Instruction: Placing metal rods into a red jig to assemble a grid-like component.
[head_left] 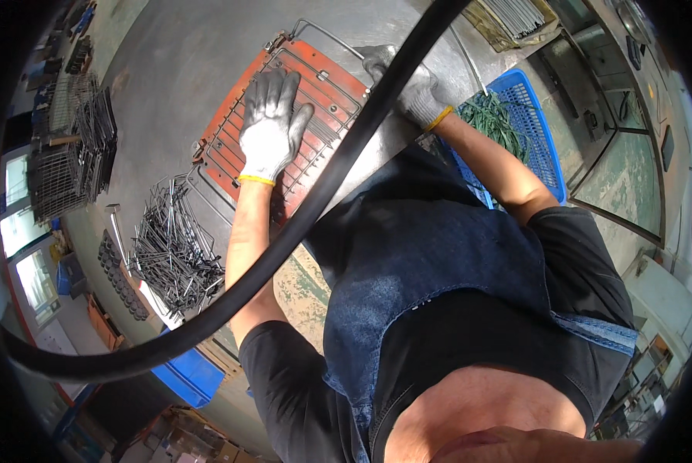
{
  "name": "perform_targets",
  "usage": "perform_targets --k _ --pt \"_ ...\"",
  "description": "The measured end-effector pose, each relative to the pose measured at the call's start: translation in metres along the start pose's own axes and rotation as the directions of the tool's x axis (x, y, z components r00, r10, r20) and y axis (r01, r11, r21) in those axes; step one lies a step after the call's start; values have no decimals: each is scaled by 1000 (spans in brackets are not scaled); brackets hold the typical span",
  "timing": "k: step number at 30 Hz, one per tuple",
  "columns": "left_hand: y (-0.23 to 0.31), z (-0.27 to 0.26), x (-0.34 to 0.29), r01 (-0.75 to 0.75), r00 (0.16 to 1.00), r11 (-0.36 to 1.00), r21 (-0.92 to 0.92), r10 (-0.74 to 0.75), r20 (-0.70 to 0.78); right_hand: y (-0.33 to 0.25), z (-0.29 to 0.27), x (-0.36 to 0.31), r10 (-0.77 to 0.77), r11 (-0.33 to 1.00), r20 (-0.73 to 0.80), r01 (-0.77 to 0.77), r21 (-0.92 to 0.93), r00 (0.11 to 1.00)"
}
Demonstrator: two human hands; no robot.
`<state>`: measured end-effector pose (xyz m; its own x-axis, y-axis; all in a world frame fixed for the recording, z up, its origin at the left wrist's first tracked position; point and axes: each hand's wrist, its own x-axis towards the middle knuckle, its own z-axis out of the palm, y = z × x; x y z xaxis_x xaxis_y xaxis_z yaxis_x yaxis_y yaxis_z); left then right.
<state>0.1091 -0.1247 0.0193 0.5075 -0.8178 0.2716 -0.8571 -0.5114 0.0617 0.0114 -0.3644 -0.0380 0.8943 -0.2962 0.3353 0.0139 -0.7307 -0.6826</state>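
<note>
Red plate (306, 62) lies on the metal surface (168, 69), wires (307, 158) under the spread left hand (269, 127); a cable (334, 185) partly hides the right hand (424, 86), whose grip I cannot tell; uneven pressure could, I judge, skew those wires

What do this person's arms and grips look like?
The left grip and right grip wear knitted gloves: grey toward the tips, whitish toward the wrist, with a yellow band at each cuff. The forearms are bare; short black sleeves end near the elbows. A thick black cable or tube crosses in front.
</note>
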Motion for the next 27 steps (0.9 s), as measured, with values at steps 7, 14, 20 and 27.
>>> perform_targets --k 7,14,20,27 --pt "7 2 5 63 998 997 46 -64 21 -22 -8 -1 -12 991 -58 5 -134 998" --pt "-5 -20 -15 56 996 998 30 -58 64 -22 -19 1 -25 988 77 37 -147 997" --pt "10 -21 -12 122 990 991 60 -126 57 -47 -44 14 169 964 393 -69 -255 904" --pt "2 -17 -18 13 1000 998 65 -12 -20 -17 -18 3 128 980 295 -76 -181 947"
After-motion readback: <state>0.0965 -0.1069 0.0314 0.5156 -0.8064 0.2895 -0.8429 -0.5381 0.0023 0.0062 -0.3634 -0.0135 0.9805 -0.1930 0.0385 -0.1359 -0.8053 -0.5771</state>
